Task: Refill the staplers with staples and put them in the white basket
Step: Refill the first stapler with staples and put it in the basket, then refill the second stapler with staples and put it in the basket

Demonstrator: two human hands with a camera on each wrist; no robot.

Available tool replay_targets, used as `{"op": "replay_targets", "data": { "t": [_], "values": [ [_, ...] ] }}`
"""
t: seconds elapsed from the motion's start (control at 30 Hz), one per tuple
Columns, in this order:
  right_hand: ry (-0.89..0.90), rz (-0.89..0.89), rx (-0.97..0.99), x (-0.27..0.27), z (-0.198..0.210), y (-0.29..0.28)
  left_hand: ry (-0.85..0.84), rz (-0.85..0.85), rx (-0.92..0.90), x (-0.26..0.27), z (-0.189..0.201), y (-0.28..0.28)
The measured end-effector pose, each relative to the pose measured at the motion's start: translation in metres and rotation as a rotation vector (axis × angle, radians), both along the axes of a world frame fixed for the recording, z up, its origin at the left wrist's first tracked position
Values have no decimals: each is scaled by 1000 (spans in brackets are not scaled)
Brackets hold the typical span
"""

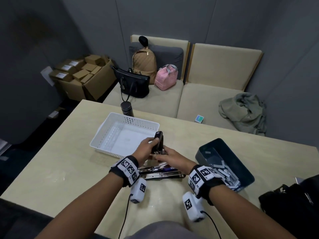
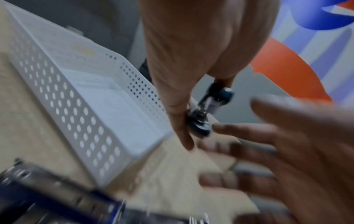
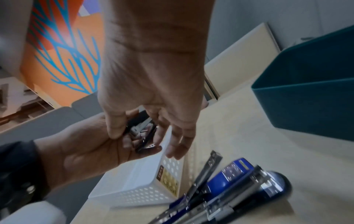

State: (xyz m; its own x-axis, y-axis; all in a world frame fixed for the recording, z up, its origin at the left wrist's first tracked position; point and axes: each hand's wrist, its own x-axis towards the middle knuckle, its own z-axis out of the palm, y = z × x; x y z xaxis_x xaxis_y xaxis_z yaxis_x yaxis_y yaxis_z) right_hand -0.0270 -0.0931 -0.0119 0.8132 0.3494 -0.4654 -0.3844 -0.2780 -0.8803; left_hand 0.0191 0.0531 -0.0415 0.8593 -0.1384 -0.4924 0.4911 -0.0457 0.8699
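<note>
While gripping the opened stapler (image 1: 159, 135) in the left hand (image 1: 144, 149), seat staples (image 1: 222, 169) flat with the right hand (image 1: 172, 156), its hold unclear.

An office meeting booth is suggested by grey panelled walls (image 1: 172, 18), beige cushioned benches (image 1: 207, 100), a pale table (image 1: 60, 166) and a cardboard carton (image 1: 98, 81) of small boxes.

Left hand (image 1: 145, 150) curled, right hand (image 1: 172, 157) loose

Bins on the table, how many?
2. White basket on the left, nothing visible in it; dark teal bin on the right, holding staple strips. A black bag at the right edge could hide more.
</note>
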Motion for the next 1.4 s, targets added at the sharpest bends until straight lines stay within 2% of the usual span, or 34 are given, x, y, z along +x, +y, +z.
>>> {"op": "replay_targets", "data": {
  "t": [0.1,0.17,0.23,0.33,0.47,0.7,0.87,0.93,1.03,1.07,1.13,1.27,1.33,1.4],
  "values": [
    [-95,72,-281,15,-5,-9,-90,158,95,34,7,16],
    [-112,9,-356,16,-18,-21,-162,178,353,55,7,31],
    [-88,-43,-372,9,-32,-34,-156,46,618,70,1,46],
    [-40,-71,-393,-7,-51,-54,-33,-171,771,90,-20,58],
    [13,-96,-410,-20,-71,-73,15,-250,808,99,-40,51],
    [-13,-85,-444,-21,-80,-85,-73,-367,958,99,-52,28],
    [-140,94,-552,-22,-78,-82,-105,-255,937,90,-51,19],
    [-165,182,-582,-25,-80,-81,-218,-137,903,78,-42,10],
    [-171,298,-627,-32,-85,-77,-670,-6,784,57,-27,-6],
    [-178,314,-635,-35,-88,-76,-809,-32,757,49,-22,-11],
    [-220,310,-665,-41,-91,-78,-951,-169,719,29,-18,-22],
    [-317,301,-797,-56,-95,-84,-947,-629,645,-32,-25,-42],
    [-320,304,-831,-67,-96,-89,-913,-910,739,-61,-44,-48],
    [-318,305,-818,-77,-96,-96,-850,-1061,840,-80,-65,-48]
  ]
}}
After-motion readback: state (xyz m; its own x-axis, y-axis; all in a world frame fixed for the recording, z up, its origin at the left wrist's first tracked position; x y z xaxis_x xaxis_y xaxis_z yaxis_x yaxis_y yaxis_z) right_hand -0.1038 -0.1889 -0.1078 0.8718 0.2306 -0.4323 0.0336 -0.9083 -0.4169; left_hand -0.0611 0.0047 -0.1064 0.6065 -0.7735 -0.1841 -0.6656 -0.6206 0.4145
